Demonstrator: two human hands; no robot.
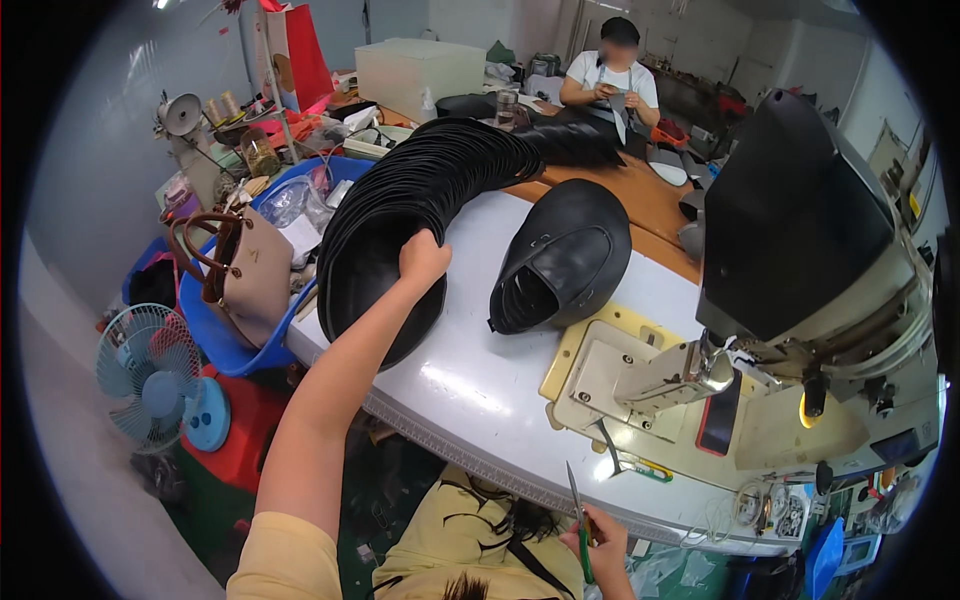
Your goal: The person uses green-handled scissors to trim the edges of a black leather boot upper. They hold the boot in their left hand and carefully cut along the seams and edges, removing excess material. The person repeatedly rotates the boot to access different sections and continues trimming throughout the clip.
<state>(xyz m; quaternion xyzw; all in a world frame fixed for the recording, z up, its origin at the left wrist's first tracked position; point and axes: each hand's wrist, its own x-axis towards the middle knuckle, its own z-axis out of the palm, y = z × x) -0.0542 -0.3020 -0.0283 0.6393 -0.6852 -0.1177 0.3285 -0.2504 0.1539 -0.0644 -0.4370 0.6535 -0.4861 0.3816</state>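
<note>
A long curving row of nested black leather pieces (pixel 440 165) lies across the white sewing table (pixel 450 390). My left hand (pixel 425 258) has its fingers closed over the rim of the nearest piece, at the front end of the row. To the right sits a smaller stack of black leather shoe uppers (pixel 575 250), with small buckles on the straps and an opening facing me. Low in front of my body, my right hand (pixel 603 545) grips a pair of scissors (pixel 575 490) with green handles, its pointed blades upward.
A sewing machine (pixel 800 200) stands at right, with a phone (pixel 718 415) and a green-yellow cutter (pixel 645 468) by its base. At left are a handbag (pixel 255 260), a blue tub (pixel 215 335) and a fan (pixel 155 380). Another person (pixel 615 75) works at the far table.
</note>
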